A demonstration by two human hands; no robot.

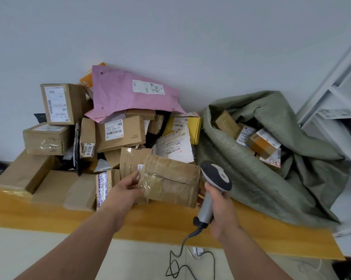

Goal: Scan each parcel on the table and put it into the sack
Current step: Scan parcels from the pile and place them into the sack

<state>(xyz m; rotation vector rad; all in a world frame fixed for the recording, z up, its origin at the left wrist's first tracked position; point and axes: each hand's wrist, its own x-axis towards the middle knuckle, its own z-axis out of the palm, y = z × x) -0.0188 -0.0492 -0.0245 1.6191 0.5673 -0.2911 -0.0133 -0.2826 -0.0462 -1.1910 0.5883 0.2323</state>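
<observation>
From the head camera, the left hand [128, 189] grips a brown cardboard parcel [170, 181] by its left end, thumb on top and fingers curled underneath; the box is rectangular, crinkled and shiny with clear tape, and it sits just above the front part of the surface, right of the middle. Just beside it the right hand [221, 207] is clenched round the grey handle of the barcode scanner [216, 178], whose rounded dark head rises next to the parcel's right end, and a coiled dark cable [182, 257] hangs off the handle base, falling below the front edge. The surface [49, 213] is smooth yellow-orange wood. Its back left half is heaped with parcels too jumbled to count exactly: mostly taped brown cartons, one flat pink plastic mailer [128, 93] propped against the wall on top, one yellow box [186, 126] toward the middle of the back edge, and one white soft mailer [174, 148] with barcode labels just in front of it. At the right end slumps one woven grey-green sack [251, 158], coarse and wrinkled, its mouth gaping, with several labelled cartons [261, 144] inside. A white shelf unit [336, 102] stands beyond the right edge.
</observation>
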